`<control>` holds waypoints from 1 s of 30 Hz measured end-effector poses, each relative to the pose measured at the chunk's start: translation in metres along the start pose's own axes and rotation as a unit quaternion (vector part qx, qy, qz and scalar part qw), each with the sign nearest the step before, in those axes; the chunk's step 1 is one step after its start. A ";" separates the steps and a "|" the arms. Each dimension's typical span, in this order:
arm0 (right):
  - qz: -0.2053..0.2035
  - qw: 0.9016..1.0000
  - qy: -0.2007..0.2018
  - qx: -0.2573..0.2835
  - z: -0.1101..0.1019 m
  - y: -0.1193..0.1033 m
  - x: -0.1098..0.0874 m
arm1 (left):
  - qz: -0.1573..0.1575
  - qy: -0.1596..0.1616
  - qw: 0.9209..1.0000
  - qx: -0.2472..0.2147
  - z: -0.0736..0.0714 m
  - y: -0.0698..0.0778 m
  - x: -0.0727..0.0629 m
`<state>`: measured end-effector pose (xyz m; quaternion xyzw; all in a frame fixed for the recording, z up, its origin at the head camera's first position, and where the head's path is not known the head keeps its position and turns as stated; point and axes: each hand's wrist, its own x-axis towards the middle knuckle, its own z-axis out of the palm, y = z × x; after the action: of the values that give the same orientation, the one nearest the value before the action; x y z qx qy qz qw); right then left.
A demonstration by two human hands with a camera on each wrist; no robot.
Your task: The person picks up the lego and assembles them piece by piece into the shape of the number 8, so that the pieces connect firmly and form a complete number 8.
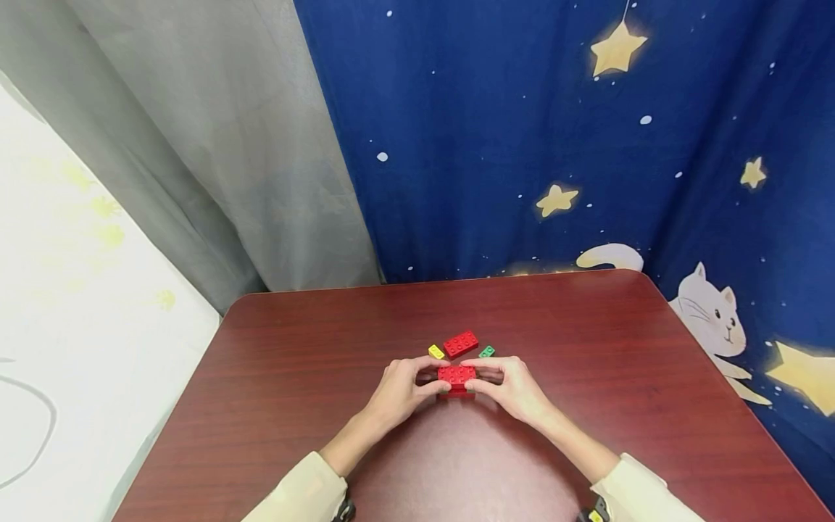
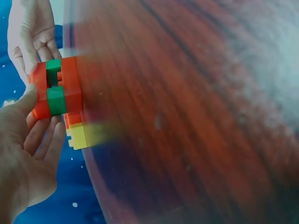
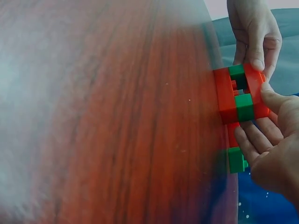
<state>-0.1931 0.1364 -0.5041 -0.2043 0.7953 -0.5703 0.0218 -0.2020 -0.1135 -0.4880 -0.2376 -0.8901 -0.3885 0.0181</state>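
Note:
At the middle of the table, a red brick [image 1: 457,375] with studs on top is level above another red brick [image 2: 72,86]. Between these two stand a pair of green bricks [image 2: 56,101], one at each end, leaving a gap in the middle. My left hand [image 1: 399,391] pinches the upper red brick's left end between thumb and fingers. On the opposite end, my right hand [image 1: 517,389] holds the same brick with its thumb at the near side. Fingers partly cover the ends of the stack in the head view.
Just behind the stack lie a loose red brick [image 1: 460,344], a small yellow brick [image 1: 435,351] and a small green brick [image 1: 486,351]. The dark red table [image 1: 293,362] has its far edge against grey and blue curtains [image 1: 496,145].

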 end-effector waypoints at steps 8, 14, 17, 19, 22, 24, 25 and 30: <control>0.015 0.999 -0.003 0.032 0.001 0.006 -0.002 | -0.006 0.003 1.000 -0.007 0.002 0.002 0.000; 0.014 0.998 -0.006 0.064 0.002 0.011 -0.002 | -0.011 0.002 1.000 0.003 0.002 0.001 0.000; 0.012 0.997 -0.004 0.077 0.002 0.014 -0.002 | 0.000 -0.006 1.000 0.011 -0.001 0.001 0.001; 0.010 0.997 -0.004 0.080 0.003 0.015 -0.002 | 0.011 -0.010 1.000 0.012 -0.003 0.000 0.002; 0.010 0.996 -0.006 0.085 0.004 0.016 -0.001 | 0.019 0.005 1.000 0.011 -0.006 -0.004 0.006; 0.012 0.996 -0.008 0.089 0.004 0.016 -0.001 | 0.016 0.033 0.999 0.005 -0.006 -0.007 0.010; 0.015 0.996 -0.008 0.090 0.004 0.016 0.000 | 0.010 0.047 0.999 -0.003 -0.006 -0.009 0.012; 0.027 0.995 -0.009 0.091 0.003 0.016 0.000 | -0.034 0.103 0.992 -0.070 0.000 -0.018 0.022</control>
<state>-0.1973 0.1382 -0.5192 -0.1850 0.7450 -0.6378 0.0632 -0.2292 -0.1147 -0.4954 -0.1667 -0.8617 -0.4726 0.0795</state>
